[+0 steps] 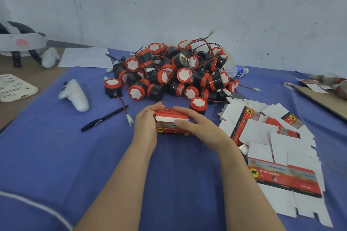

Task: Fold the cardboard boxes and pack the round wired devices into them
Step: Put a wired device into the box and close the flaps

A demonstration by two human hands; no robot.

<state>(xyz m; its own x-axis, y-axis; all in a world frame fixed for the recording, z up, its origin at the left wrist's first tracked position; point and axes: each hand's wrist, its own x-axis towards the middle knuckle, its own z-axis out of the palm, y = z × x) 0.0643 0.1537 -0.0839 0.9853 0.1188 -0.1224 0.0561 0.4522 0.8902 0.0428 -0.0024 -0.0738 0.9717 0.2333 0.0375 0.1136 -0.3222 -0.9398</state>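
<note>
One blue cloth (56, 155) is spread over the work surface, and everything is laid on it. Dozens of round red-and-black devices (174, 73) with red wires are heaped in a pile at the far middle. A loose stack of flat unfolded boxes (272, 146), white side mostly up, is spread to the right of the right forearm.

A folded red box (171, 122) is held between both hands, just in front of the pile and near the middle of the cloth. Its left end is gripped by the left hand (145, 125), fingers curled over the top. Its right end is wrapped by the right hand (199, 124), fingers laid along the far top edge, thumb pressed on the white flap at the front. One single device (198, 104) is stood just behind the box, by the right fingers.

A white controller (75, 94) is laid well left of the hands. A black pen (104, 118) is laid between it and the left hand. A water bottle (237, 70) is seen behind the pile, on its right.
</note>
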